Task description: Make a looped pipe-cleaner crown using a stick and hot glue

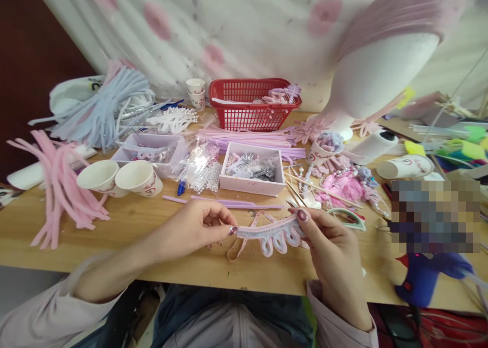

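Note:
My left hand (198,226) and my right hand (330,246) hold a pink looped pipe-cleaner piece (272,236) between them, just above the front of the wooden table (152,246). A pale measuring tape (255,229) runs along the top of the piece. The left thumb and finger pinch the tape's left end; the right hand grips the piece's right end. A loose loop of tape hangs below onto the table.
Pink pipe cleaners (61,190) lie at the left beside two paper cups (122,177). A white box of beads (253,175), a red basket (251,104), a foam head form (377,73), scissors (348,218) and a blue glue gun (427,279) stand around.

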A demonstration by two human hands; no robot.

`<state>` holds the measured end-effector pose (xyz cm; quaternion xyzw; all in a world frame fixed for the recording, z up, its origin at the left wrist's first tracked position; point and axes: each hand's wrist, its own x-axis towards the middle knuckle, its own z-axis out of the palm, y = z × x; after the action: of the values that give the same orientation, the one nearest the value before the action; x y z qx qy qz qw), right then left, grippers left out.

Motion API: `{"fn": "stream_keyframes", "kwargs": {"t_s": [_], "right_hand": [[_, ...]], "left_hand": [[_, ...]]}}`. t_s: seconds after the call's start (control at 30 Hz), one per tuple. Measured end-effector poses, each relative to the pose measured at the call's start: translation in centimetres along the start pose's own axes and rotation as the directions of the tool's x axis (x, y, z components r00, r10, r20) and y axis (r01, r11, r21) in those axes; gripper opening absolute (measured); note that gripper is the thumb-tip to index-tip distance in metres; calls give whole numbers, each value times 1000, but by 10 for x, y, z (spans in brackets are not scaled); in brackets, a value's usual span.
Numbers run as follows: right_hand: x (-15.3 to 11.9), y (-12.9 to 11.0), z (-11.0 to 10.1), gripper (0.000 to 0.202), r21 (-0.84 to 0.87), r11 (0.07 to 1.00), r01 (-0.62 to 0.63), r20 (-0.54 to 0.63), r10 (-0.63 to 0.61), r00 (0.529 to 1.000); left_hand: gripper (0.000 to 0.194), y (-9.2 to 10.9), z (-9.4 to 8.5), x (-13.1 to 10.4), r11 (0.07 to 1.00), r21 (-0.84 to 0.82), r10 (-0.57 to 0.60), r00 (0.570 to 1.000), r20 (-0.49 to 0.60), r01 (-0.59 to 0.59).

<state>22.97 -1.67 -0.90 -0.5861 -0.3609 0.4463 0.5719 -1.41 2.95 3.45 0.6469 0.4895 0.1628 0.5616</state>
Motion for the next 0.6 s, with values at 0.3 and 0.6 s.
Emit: {"fn": "stream_keyframes", "kwargs": {"t_s": [0.3, 0.6], "right_hand": [[3, 2, -4, 32, 3, 998, -70, 0, 70, 998], [-7, 5, 13, 23, 219, 975, -44, 22, 40, 999]], "left_hand": [[15, -43, -17, -15, 973, 227, 129, 913, -388, -40], [26, -22, 63, -23, 900, -430, -197, 823, -533, -64]]}}
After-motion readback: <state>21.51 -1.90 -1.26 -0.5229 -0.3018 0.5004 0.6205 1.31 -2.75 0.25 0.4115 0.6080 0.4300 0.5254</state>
